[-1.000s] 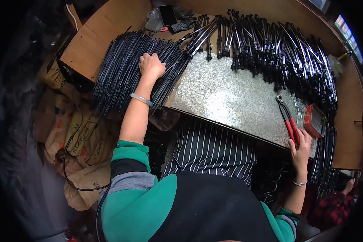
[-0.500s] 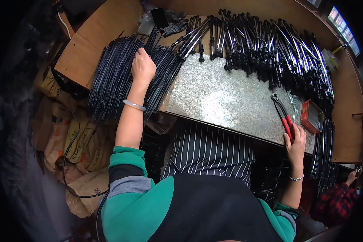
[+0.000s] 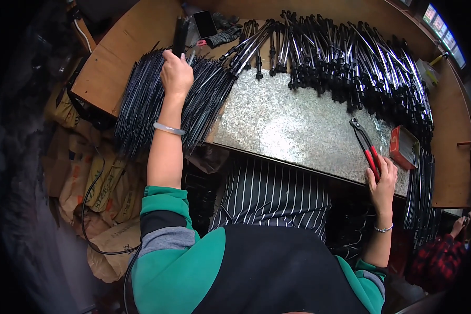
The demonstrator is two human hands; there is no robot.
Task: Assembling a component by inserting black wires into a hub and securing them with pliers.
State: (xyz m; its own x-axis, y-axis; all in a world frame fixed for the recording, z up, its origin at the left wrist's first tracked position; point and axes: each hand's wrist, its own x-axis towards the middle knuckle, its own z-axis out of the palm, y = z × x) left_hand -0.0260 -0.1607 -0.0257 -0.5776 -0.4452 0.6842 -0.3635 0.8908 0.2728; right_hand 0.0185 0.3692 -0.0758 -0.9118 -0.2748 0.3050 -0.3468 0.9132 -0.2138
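My left hand (image 3: 177,74) is closed above the left-hand heap of thin dark rods (image 3: 138,104). A narrow black bundle (image 3: 181,37) rises from its grip, its lower end hidden by the fingers; it looks like a cluster of similar rods. At the front right of the grey speckled worktop (image 3: 298,125), my right hand (image 3: 384,180) is wrapped round the red handles of pliers (image 3: 365,144). Their dark jaws lie toward the back of the worktop, slightly parted.
Many metal shafts with black ends (image 3: 345,63) are piled along the back and right. A red open box (image 3: 404,147) stands right of the pliers. Behind the rods lie a phone (image 3: 204,24) and a grey glove (image 3: 225,35). Wooden side panels (image 3: 120,52) enclose the bench; sacks (image 3: 115,243) stand left.
My left hand has shifted slightly left and away from me, and the black bundle now stands higher and farther left. My right hand has stayed on the pliers.
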